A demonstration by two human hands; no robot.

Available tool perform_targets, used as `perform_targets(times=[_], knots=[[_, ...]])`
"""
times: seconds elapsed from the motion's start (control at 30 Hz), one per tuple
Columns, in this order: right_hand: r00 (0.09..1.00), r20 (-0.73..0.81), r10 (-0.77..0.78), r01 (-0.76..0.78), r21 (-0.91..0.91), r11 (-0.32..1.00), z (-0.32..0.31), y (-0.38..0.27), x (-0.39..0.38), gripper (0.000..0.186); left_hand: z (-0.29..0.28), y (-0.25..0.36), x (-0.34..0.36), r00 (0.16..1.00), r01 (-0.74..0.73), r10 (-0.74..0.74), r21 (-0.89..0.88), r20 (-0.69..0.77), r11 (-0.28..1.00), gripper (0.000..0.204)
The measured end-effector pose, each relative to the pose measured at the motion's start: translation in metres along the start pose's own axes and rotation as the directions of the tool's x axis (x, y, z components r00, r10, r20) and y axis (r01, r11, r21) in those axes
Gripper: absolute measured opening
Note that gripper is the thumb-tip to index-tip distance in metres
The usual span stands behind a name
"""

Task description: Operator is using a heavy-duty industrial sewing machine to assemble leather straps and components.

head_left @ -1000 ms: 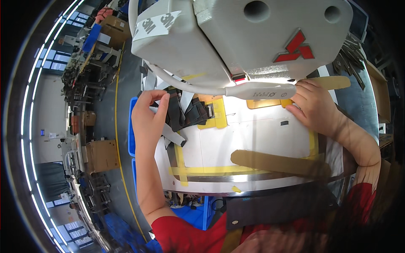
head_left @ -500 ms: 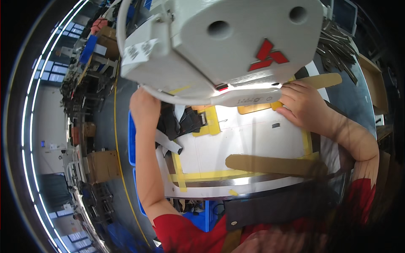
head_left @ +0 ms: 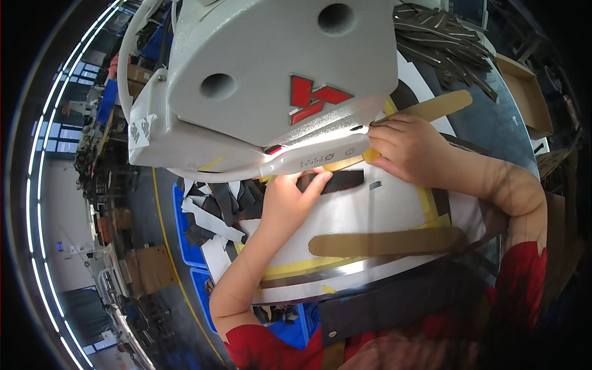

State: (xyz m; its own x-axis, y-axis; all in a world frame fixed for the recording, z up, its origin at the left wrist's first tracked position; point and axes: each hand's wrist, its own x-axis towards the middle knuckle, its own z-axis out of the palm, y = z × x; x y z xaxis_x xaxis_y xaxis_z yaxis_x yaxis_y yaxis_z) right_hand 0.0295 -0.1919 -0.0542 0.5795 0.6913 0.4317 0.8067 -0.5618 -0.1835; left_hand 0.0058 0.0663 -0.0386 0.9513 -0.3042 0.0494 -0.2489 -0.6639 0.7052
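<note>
Beneath the large white machine head (head_left: 265, 61) with its slim white lamp (head_left: 314, 153), my left hand (head_left: 291, 203) pinches a short black strip (head_left: 344, 180) over the white work surface (head_left: 364, 213). To its right, my right hand (head_left: 406, 148) has its fingers curled on a yellow template (head_left: 345, 163) under the lamp; the fingertips are partly hidden. A long tan strip (head_left: 449, 105) reaches out behind that hand, and another (head_left: 382, 242) lies near the front edge. A pile of black and white fabric strips (head_left: 213, 216) sits at the left of the surface.
Blue bins (head_left: 191, 228) hang at the table's left. A bundle of dark strips (head_left: 444, 46) and an open cardboard box (head_left: 524, 92) are at the back right. A yellow floor line runs along benches and cartons (head_left: 148, 271) on the left.
My left hand has moved from the strip pile rightward toward the middle, now with a black strip in it. My right hand stays by the template. The camera's view has shifted.
</note>
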Motion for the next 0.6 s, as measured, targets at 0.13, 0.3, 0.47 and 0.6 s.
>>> perform_targets(times=[0.13, 0.3, 0.47, 0.6], knots=[[1.0, -0.021, -0.016, 0.016, 0.008, 1.0, 0.003, 0.0, 0.0, 0.031, 0.017, -0.015, 0.02, 0.976, 0.004, -0.016, -0.056, -0.217, 0.998, 0.018], [0.999, -0.04, -0.018, 0.018, 0.017, 1.0, 0.001, 0.001, 0.0, 0.033, 0.024, -0.011, 0.027, 0.972, -0.057, 0.065, 0.042, -0.227, 0.998, 0.02], [0.999, 0.033, 0.018, -0.019, 0.025, 1.0, 0.001, -0.002, 0.005, 0.036, 0.025, -0.017, 0.029, 0.944, -0.207, 0.232, 0.125, -0.237, 0.97, 0.021], [0.998, 0.067, 0.015, -0.014, -0.015, 1.0, 0.0, -0.002, 0.007, 0.037, 0.019, -0.008, 0.022, 0.976, -0.127, 0.166, 0.249, -0.141, 0.96, 0.02]])
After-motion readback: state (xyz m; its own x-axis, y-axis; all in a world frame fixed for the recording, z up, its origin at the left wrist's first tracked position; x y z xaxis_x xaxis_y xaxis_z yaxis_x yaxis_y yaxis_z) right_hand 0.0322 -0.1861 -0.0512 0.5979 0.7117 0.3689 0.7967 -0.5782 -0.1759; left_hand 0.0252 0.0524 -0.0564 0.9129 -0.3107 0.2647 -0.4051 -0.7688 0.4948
